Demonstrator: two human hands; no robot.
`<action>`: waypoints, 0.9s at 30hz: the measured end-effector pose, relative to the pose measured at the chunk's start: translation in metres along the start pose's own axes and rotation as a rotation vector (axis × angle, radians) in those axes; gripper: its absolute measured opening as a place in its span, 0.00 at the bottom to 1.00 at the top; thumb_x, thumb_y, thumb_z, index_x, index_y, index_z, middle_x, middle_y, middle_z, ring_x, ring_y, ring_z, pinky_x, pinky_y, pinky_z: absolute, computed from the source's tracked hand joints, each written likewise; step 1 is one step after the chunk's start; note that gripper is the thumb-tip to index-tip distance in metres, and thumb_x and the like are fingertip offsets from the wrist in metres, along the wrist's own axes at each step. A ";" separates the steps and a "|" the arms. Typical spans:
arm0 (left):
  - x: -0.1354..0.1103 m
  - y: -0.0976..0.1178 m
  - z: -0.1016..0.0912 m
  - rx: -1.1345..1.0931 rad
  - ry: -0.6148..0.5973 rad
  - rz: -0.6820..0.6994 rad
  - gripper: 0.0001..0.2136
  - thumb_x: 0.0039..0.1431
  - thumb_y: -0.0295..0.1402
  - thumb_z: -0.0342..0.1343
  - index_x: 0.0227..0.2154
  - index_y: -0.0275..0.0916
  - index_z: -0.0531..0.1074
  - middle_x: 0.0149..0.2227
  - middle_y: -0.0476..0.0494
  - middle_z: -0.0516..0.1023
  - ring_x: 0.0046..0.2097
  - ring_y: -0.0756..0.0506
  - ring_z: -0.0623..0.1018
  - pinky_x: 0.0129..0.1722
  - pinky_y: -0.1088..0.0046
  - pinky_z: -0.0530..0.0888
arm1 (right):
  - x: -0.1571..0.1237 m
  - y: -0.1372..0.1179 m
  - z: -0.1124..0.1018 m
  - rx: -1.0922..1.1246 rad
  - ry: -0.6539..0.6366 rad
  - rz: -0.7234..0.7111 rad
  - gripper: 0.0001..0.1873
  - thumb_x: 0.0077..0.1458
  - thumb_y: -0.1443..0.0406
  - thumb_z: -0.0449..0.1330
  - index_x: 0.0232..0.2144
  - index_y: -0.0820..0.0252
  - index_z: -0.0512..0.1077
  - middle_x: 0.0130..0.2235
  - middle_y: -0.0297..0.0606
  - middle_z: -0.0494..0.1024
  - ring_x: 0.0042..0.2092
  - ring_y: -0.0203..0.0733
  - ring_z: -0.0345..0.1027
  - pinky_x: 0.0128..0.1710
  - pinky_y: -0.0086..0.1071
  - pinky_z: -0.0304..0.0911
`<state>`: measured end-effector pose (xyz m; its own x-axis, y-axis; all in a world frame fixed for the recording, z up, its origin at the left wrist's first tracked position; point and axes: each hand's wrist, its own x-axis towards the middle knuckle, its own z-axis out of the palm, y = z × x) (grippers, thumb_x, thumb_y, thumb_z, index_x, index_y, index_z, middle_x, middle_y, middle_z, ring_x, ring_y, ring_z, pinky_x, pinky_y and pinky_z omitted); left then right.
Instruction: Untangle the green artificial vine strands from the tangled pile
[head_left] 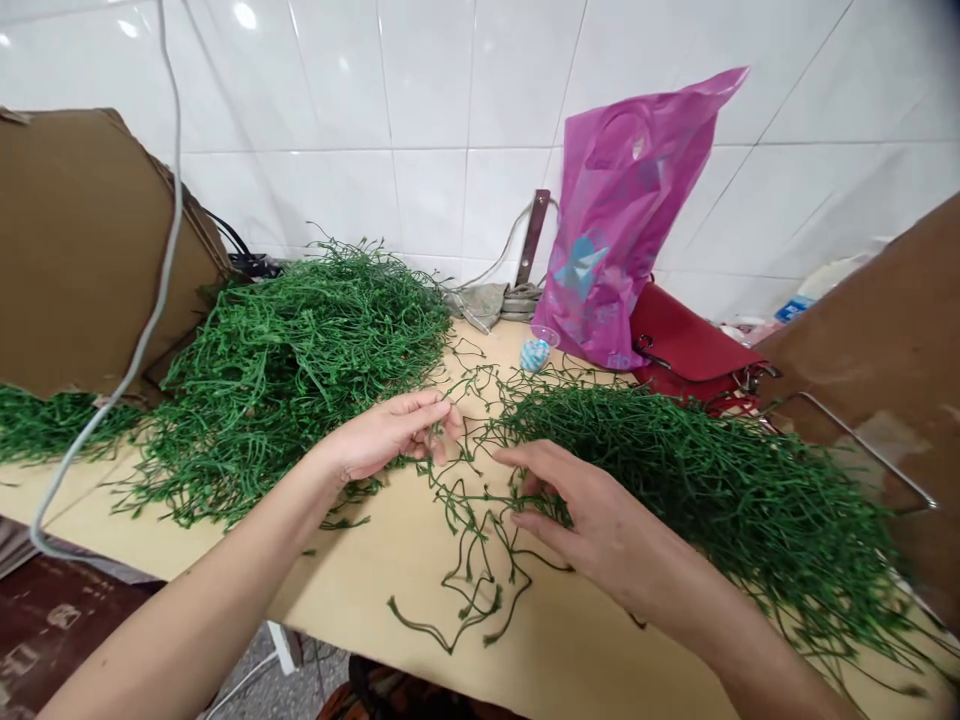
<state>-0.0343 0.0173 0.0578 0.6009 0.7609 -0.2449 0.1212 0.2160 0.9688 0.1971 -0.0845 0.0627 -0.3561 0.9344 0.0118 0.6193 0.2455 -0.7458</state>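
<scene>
My left hand [405, 430] is over the middle of the table, its thumb and fingers pinched together on a thin green artificial stem [437, 428]. To its right, my right hand [559, 495] has thumb and index finger apart, reaching over loose stems [472, 505]; its other fingers are partly hidden. These loose stems are dark green, stringy and branched, with small tufted ends. A big heap of bright green stems [300, 340] lies to the left of my left hand. Beyond my right hand spreads a second, darker heap [697, 480].
A purple plastic bag [615, 220] stands against the tiled wall, beside a red handbag [697, 335]. A small clear cup [536, 352] holds blue and white pieces. Cardboard [82, 250] stands left, a brown box [885, 400] right. A white cable [169, 240] hangs at the left.
</scene>
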 end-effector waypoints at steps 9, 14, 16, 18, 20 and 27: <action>-0.020 0.005 -0.004 0.486 -0.193 0.096 0.17 0.66 0.46 0.51 0.36 0.36 0.74 0.27 0.52 0.68 0.26 0.53 0.66 0.24 0.78 0.63 | -0.063 0.031 0.046 -0.426 0.258 -0.060 0.10 0.65 0.68 0.52 0.39 0.54 0.73 0.35 0.35 0.79 0.35 0.43 0.74 0.34 0.35 0.65; -0.032 -0.013 0.032 0.769 -0.281 0.274 0.11 0.59 0.42 0.63 0.39 0.41 0.75 0.40 0.47 0.77 0.40 0.46 0.75 0.39 0.72 0.69 | -0.089 0.052 0.077 -0.748 0.508 -0.139 0.14 0.70 0.64 0.47 0.48 0.62 0.70 0.37 0.41 0.82 0.36 0.43 0.77 0.36 0.35 0.64; -0.036 -0.024 0.042 0.880 -0.312 0.309 0.12 0.54 0.41 0.67 0.37 0.42 0.76 0.39 0.47 0.77 0.43 0.44 0.75 0.43 0.70 0.68 | -0.092 0.055 0.088 -0.793 0.504 -0.124 0.15 0.70 0.64 0.46 0.50 0.63 0.70 0.36 0.41 0.82 0.35 0.43 0.77 0.36 0.35 0.63; -0.038 -0.034 0.046 0.954 -0.318 0.324 0.12 0.51 0.40 0.69 0.35 0.42 0.75 0.37 0.48 0.76 0.43 0.43 0.75 0.46 0.68 0.67 | -0.090 0.056 0.096 -0.790 0.507 -0.100 0.16 0.71 0.64 0.46 0.52 0.64 0.69 0.35 0.41 0.81 0.34 0.43 0.76 0.36 0.35 0.62; -0.037 -0.041 0.044 0.968 -0.275 0.330 0.09 0.54 0.37 0.67 0.32 0.41 0.74 0.35 0.49 0.75 0.43 0.44 0.74 0.47 0.68 0.66 | -0.085 0.055 0.098 -0.772 0.519 -0.097 0.17 0.71 0.63 0.45 0.53 0.65 0.68 0.35 0.42 0.81 0.33 0.43 0.75 0.36 0.36 0.61; -0.022 -0.060 0.037 0.681 0.216 0.281 0.13 0.69 0.39 0.46 0.31 0.39 0.68 0.28 0.50 0.71 0.31 0.49 0.69 0.32 0.73 0.64 | -0.057 0.048 0.059 -0.758 0.407 -0.172 0.20 0.55 0.83 0.45 0.31 0.59 0.69 0.26 0.35 0.74 0.27 0.43 0.68 0.34 0.37 0.54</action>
<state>-0.0256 -0.0350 0.0062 0.5218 0.8493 0.0799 0.4886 -0.3743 0.7882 0.2061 -0.1416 -0.0133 -0.3000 0.8527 0.4277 0.9295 0.3621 -0.0700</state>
